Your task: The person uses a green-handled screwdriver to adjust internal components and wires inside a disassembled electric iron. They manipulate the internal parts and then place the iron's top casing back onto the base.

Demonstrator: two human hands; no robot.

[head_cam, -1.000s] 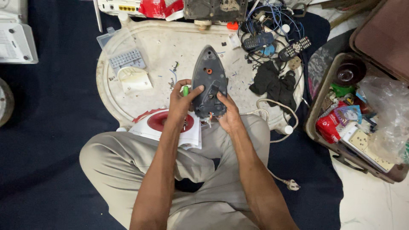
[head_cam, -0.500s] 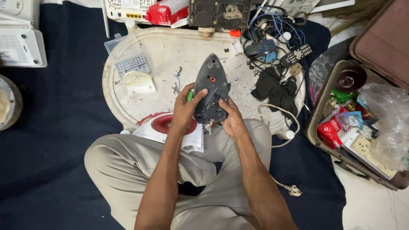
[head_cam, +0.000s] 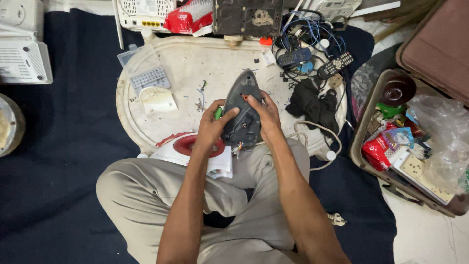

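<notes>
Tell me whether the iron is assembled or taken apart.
Taken apart. Both hands, left hand and right hand, hold the dark iron base; its red and white cover lies separately beside it.

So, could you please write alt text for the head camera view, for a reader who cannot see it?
A person sitting cross-legged holds a dark grey iron body with both hands, the left hand also gripping a green-handled tool, the right hand on its other side. A red and white iron cover lies by the knee, on an oval white tray on dark blue cloth.

Both hands, left (head_cam: 211, 128) and right (head_cam: 266, 115), hold dark iron base (head_cam: 243, 115) over white oval tray (head_cam: 161, 127); green-handled tool (head_cam: 218, 113) in left grip.
</notes>
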